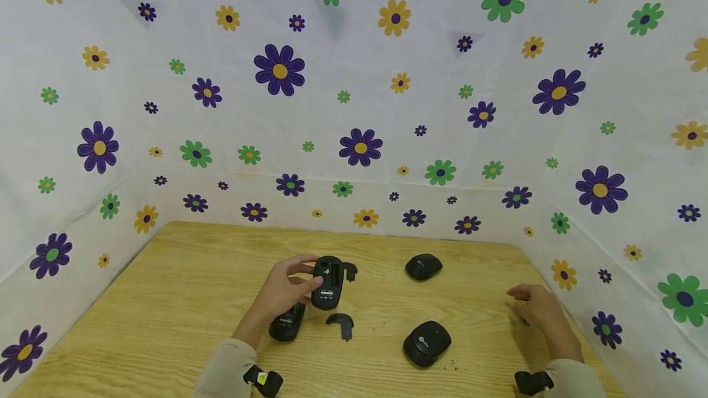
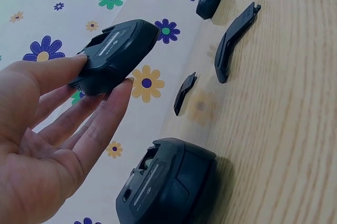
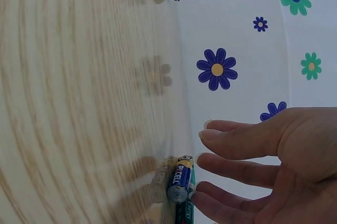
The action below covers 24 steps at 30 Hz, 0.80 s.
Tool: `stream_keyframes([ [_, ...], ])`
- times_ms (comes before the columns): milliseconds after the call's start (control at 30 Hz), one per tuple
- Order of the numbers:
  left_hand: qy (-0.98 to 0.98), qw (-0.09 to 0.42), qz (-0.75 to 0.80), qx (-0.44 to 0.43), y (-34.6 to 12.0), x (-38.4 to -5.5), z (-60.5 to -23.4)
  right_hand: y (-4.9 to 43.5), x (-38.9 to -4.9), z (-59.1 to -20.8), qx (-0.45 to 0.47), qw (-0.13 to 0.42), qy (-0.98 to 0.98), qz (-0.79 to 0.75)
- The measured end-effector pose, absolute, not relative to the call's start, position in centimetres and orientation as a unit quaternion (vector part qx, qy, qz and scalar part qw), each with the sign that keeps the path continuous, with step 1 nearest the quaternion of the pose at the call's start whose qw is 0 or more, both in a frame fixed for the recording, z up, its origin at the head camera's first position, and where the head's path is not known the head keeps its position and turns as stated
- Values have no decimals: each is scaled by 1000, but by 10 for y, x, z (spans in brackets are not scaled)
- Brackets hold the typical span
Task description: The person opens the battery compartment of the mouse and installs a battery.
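My left hand [image 1: 279, 290] grips a black computer mouse [image 1: 329, 301] above the table, underside up, its battery slot exposed. In the left wrist view, the thumb presses on this mouse [image 2: 124, 50] from one side and the fingertips support it below. Beneath the left hand lies a second mouse [image 1: 286, 327], also belly up with its slot uncovered. Two curved black battery covers, one nearer [image 1: 344, 324] and one farther [image 1: 351, 271], lie to its right. At the right, my right hand [image 1: 541, 312] hovers with loosely bent fingers beside a blue-and-gold battery [image 3: 180, 179] and a green battery [image 3: 185, 212]; contact cannot be told.
Two more black mice, one farther back [image 1: 423, 267] and one nearer the front [image 1: 427, 344], rest upright on the wooden table [image 1: 193, 300]. Small dark crumbs lie near the front one. A flower-patterned white sheet [image 1: 310, 115] surrounds the table's back and sides.
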<state>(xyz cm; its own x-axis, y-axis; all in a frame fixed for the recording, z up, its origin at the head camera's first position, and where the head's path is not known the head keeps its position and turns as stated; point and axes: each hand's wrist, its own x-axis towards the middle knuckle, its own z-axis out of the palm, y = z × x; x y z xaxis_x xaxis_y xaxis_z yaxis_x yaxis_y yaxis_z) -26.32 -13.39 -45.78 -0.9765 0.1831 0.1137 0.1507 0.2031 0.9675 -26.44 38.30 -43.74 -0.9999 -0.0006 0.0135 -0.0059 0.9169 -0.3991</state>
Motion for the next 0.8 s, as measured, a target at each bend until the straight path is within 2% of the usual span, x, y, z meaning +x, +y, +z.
stream_keyframes([
  [367,764,21,631,135,-138,-261,-457,388,-268,-444,-6,-18,-977,210],
  [800,766,21,629,131,-137,-262,-458,388,-267,-446,-7,-6,-978,207],
])
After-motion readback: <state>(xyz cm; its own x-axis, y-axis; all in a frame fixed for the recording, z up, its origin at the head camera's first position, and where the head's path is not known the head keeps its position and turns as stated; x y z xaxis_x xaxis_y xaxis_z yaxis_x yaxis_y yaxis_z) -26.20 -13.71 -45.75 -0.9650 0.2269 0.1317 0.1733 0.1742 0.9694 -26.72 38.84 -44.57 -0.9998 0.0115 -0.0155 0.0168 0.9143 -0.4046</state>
